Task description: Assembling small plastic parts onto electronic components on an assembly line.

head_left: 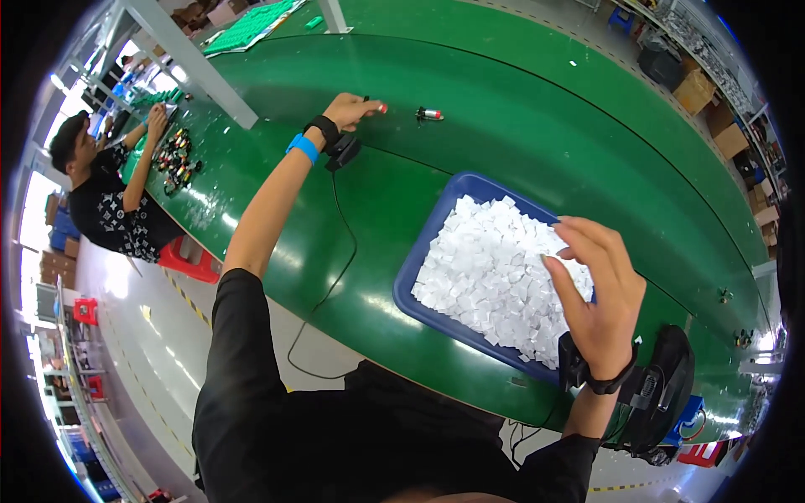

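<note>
Stretched out to the far left, my left hand (pixel 348 111) is closed on a small red-ended part (pixel 382 108), mostly hidden by the fingers. Just right of it, a similar small part (pixel 430 114) with a red and white body and dark ends lies on the green table. My right hand (pixel 602 289) hovers over the right side of a blue tray (pixel 423 239). Its thumb and fingers are curved and apart, with nothing visible between them. Many small white square pieces (pixel 495 272) are heaped in the tray.
A black cable (pixel 354 239) runs from the device on my left wrist over the table's near edge. At right lies a black bag (pixel 668 369). On the left a co-worker (pixel 113 197) sits by a pile of small parts (pixel 178 159). A grey post (pixel 197 67) stands beyond.
</note>
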`<action>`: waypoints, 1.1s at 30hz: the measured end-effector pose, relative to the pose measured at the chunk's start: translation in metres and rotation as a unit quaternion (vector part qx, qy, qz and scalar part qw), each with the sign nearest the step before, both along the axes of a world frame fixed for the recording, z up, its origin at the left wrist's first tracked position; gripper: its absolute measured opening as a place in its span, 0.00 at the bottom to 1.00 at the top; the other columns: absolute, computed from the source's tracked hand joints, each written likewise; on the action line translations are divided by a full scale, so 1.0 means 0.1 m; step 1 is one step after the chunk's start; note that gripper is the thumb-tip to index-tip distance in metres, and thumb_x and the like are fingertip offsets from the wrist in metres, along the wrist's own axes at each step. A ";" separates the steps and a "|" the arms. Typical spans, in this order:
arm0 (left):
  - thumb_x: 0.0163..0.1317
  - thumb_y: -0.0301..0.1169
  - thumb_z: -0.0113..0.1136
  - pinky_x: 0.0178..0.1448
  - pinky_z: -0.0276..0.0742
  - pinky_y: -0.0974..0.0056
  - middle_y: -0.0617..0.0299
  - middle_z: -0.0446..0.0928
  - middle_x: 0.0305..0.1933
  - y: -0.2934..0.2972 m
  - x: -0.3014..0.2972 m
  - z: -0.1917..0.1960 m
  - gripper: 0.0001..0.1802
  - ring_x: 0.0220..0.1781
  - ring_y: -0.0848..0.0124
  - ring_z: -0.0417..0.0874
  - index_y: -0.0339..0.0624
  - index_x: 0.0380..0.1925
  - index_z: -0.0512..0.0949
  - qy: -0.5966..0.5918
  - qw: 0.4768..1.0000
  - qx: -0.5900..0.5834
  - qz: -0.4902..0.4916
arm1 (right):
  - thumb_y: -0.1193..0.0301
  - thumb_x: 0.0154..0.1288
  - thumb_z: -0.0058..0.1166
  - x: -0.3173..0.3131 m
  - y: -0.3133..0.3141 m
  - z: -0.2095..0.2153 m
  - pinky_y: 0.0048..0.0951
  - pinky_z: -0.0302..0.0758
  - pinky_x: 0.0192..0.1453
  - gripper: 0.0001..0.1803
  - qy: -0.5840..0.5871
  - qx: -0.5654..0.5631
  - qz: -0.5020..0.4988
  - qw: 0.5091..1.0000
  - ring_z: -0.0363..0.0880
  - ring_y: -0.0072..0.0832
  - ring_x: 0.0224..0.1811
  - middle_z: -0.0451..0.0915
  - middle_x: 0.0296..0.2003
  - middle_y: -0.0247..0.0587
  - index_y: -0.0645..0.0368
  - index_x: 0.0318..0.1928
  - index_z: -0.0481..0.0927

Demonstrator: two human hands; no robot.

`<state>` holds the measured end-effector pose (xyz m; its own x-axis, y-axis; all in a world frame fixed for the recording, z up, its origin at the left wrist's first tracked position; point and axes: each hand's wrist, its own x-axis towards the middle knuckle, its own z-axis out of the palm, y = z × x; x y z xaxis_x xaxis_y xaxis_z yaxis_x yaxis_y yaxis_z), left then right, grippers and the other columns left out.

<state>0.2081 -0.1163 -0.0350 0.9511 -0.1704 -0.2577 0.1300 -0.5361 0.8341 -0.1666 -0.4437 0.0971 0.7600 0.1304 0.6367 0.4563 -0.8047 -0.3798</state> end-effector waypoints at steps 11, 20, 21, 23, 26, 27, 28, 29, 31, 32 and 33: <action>0.54 0.48 0.72 0.22 0.67 0.66 0.66 0.78 0.27 0.33 0.59 -0.64 0.23 0.22 0.74 0.73 0.40 0.38 0.83 -0.296 0.942 0.137 0.079 | 0.80 0.52 0.68 -0.11 -0.09 0.07 0.26 0.78 0.36 0.16 0.011 -0.023 -0.014 1.000 0.84 0.30 0.34 0.82 0.46 0.43 0.62 0.43 0.82; 0.66 0.42 0.60 0.32 0.71 0.75 0.71 0.79 0.41 -0.57 -0.68 -0.05 0.17 0.34 0.81 0.74 0.47 0.49 0.81 -0.060 0.991 -0.100 -0.058 | 0.81 0.51 0.68 -0.05 -0.09 -0.04 0.26 0.78 0.35 0.13 0.008 -0.046 0.031 0.998 0.83 0.30 0.34 0.82 0.45 0.44 0.61 0.39 0.83; 0.67 0.42 0.59 0.33 0.71 0.75 0.70 0.79 0.42 -0.68 -0.79 -0.02 0.17 0.34 0.81 0.74 0.47 0.51 0.80 -0.046 0.986 -0.148 -0.064 | 0.79 0.49 0.70 -0.09 -0.08 -0.02 0.27 0.78 0.34 0.13 -0.023 -0.033 0.043 0.998 0.83 0.32 0.33 0.81 0.44 0.46 0.60 0.37 0.84; 0.69 0.41 0.58 0.34 0.71 0.76 0.71 0.79 0.43 -0.85 -0.94 0.02 0.18 0.36 0.82 0.74 0.45 0.54 0.79 -0.011 0.977 -0.189 -0.098 | 0.74 0.44 0.74 -0.19 -0.10 0.09 0.29 0.76 0.28 0.16 -0.095 -0.046 0.086 0.991 0.80 0.33 0.30 0.79 0.39 0.45 0.57 0.35 0.84; 0.70 0.39 0.58 0.35 0.72 0.74 0.70 0.79 0.41 -1.27 -0.86 -0.02 0.13 0.36 0.81 0.74 0.44 0.48 0.79 0.126 0.910 -0.348 -0.186 | 0.69 0.37 0.78 -0.43 -0.18 0.11 0.27 0.72 0.22 0.18 -0.278 -0.032 0.110 0.954 0.76 0.32 0.28 0.76 0.33 0.39 0.53 0.31 0.83; 0.70 0.38 0.58 0.35 0.73 0.72 0.70 0.80 0.41 -1.23 -0.82 -0.09 0.11 0.35 0.79 0.75 0.44 0.45 0.80 0.174 0.887 -0.380 -0.198 | 0.70 0.41 0.76 -0.50 -0.10 0.16 0.28 0.73 0.24 0.15 -0.252 -0.055 0.111 0.960 0.72 0.31 0.28 0.71 0.32 0.37 0.55 0.27 0.80; 0.70 0.38 0.58 0.35 0.73 0.72 0.70 0.80 0.41 -1.08 -0.87 -0.21 0.11 0.35 0.79 0.75 0.44 0.45 0.80 0.185 0.893 -0.370 -0.179 | 0.71 0.45 0.74 -0.55 -0.04 0.26 0.30 0.74 0.26 0.14 -0.226 -0.080 0.111 0.965 0.68 0.30 0.29 0.67 0.32 0.34 0.56 0.23 0.77; 0.70 0.38 0.58 0.36 0.72 0.72 0.69 0.79 0.40 -1.06 -0.83 -0.27 0.11 0.34 0.79 0.74 0.44 0.44 0.80 0.198 0.872 -0.411 -0.179 | 0.71 0.45 0.74 -0.52 -0.07 0.28 0.30 0.74 0.26 0.14 -0.224 -0.071 0.111 0.966 0.68 0.30 0.29 0.67 0.32 0.34 0.56 0.23 0.77; 0.71 0.37 0.57 0.37 0.71 0.71 0.68 0.78 0.37 -1.00 -0.88 -0.44 0.09 0.33 0.78 0.73 0.43 0.41 0.79 0.232 0.823 -0.489 -0.172 | 0.73 0.62 0.66 -0.52 -0.18 0.26 0.19 0.81 0.26 0.07 -0.222 -0.142 0.187 0.946 0.65 0.26 0.27 0.63 0.36 0.38 0.63 0.29 0.83; 0.71 0.37 0.57 0.37 0.71 0.71 0.68 0.78 0.37 -0.95 -0.89 -0.47 0.09 0.33 0.78 0.73 0.43 0.41 0.79 0.238 0.828 -0.480 -0.167 | 0.73 0.62 0.66 -0.50 -0.18 0.28 0.19 0.81 0.26 0.07 -0.219 -0.130 0.186 0.949 0.65 0.26 0.27 0.63 0.36 0.38 0.63 0.29 0.83; 0.71 0.36 0.56 0.35 0.69 0.71 0.69 0.77 0.36 -0.91 -0.90 -0.50 0.09 0.32 0.78 0.72 0.42 0.41 0.78 0.217 0.834 -0.488 -0.140 | 0.71 0.61 0.67 -0.49 -0.16 0.31 0.17 0.82 0.25 0.09 -0.198 -0.150 0.182 0.952 0.63 0.25 0.29 0.60 0.37 0.38 0.62 0.27 0.83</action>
